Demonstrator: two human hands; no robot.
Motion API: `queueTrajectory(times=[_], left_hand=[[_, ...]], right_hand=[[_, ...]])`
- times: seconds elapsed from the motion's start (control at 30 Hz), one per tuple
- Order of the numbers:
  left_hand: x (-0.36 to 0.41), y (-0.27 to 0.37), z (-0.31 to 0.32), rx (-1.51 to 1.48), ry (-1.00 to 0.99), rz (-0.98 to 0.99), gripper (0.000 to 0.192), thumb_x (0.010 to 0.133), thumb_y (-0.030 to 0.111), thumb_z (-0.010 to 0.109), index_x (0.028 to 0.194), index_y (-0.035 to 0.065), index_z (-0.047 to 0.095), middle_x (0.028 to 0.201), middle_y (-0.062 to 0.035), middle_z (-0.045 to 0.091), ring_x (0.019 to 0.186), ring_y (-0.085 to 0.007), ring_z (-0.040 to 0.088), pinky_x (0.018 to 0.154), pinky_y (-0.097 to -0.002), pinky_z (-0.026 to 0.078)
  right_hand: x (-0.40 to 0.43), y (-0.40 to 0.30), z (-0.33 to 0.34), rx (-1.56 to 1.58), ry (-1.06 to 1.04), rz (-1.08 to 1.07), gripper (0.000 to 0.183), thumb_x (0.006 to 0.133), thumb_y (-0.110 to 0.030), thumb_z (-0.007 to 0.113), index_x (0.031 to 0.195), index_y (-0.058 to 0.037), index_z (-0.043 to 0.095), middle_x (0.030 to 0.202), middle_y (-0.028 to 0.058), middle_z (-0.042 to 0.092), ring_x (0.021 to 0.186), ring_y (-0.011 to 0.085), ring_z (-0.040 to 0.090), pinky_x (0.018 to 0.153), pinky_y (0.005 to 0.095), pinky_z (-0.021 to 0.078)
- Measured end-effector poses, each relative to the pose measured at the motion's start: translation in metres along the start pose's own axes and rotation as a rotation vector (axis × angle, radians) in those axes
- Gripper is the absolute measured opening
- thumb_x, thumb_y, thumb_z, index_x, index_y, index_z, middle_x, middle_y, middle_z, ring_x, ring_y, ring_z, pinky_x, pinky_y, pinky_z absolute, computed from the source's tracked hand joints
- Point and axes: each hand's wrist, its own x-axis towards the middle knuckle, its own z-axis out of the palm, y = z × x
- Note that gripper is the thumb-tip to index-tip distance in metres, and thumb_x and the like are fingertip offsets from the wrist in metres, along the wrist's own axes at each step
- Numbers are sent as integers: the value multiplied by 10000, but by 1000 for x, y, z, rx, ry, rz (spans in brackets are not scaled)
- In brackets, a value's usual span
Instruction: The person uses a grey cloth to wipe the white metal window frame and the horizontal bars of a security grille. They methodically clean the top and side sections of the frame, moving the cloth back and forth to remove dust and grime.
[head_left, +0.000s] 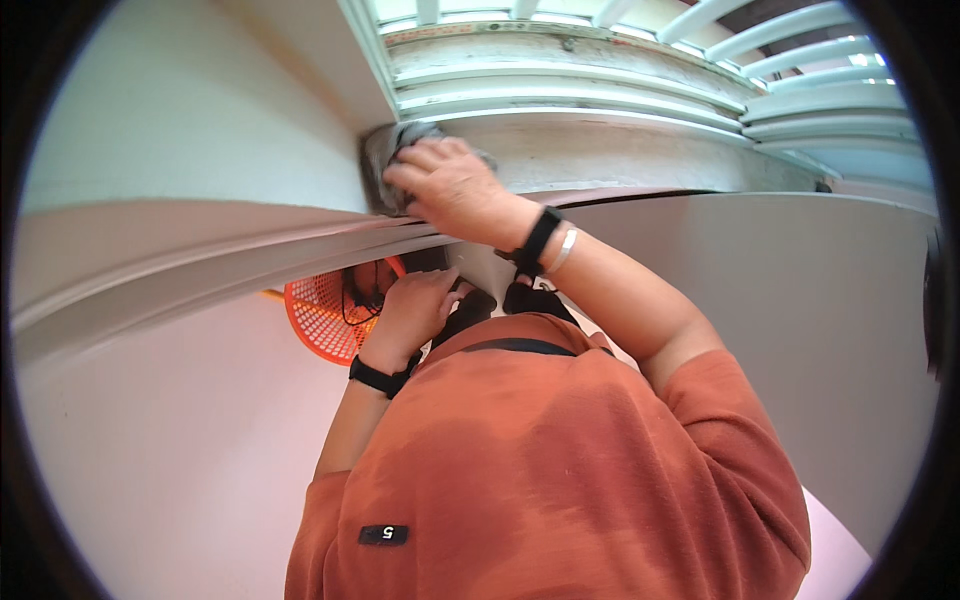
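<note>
My right hand presses a grey cloth into the left corner of the window sill. The cloth is bunched under the fingers, against the side wall of the recess. Lower down, my left hand is in front of my body with its back towards me. Its fingertips and palm are hidden, so whether it holds anything does not show. Beyond that hand, an orange plastic basket is partly covered by it; a dark cord is seen at the basket.
Window tracks with dark marks run behind the sill, and white bars stand outside them. A pale panel rises close on my right. A moulded ledge edge runs along the left. My feet are below.
</note>
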Motion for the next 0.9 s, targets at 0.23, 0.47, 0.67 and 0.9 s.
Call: queueTrajectory(times=[0.23, 0.47, 0.67, 0.9], left_hand=[[1, -2, 5, 37, 7, -22, 353, 874, 142, 675, 1195, -3, 648, 985, -219, 698, 904, -395, 669, 779, -469, 534], [-2, 10, 14, 98, 32, 15, 356, 877, 144, 673, 1194, -15, 646, 997, -215, 703, 915, -390, 672, 788, -464, 540], [4, 34, 21, 180, -16, 33, 339, 864, 144, 679, 1165, -11, 659, 994, -177, 714, 917, -356, 683, 800, -447, 546], [16, 61, 44, 222, -55, 87, 324, 867, 141, 673, 1155, -6, 656, 959, -182, 709, 895, -356, 682, 793, -449, 545]], right_hand=[[-50, 40, 37, -137, 242, 19, 495, 787, -193, 738, 1262, -190, 600, 1239, 52, 596, 1210, 271, 539, 1035, 451, 395], [-147, 110, -4, -372, 364, 345, 455, 857, -182, 698, 1297, -169, 584, 1307, 90, 590, 1275, 285, 510, 1110, 476, 337], [-226, 156, -36, -589, 527, 673, 391, 869, -150, 643, 1256, -170, 590, 1236, 61, 617, 1194, 273, 554, 979, 453, 427], [-261, 131, -36, -447, 450, 909, 287, 860, -92, 623, 1139, -148, 587, 1057, 94, 610, 1083, 318, 599, 840, 444, 542]])
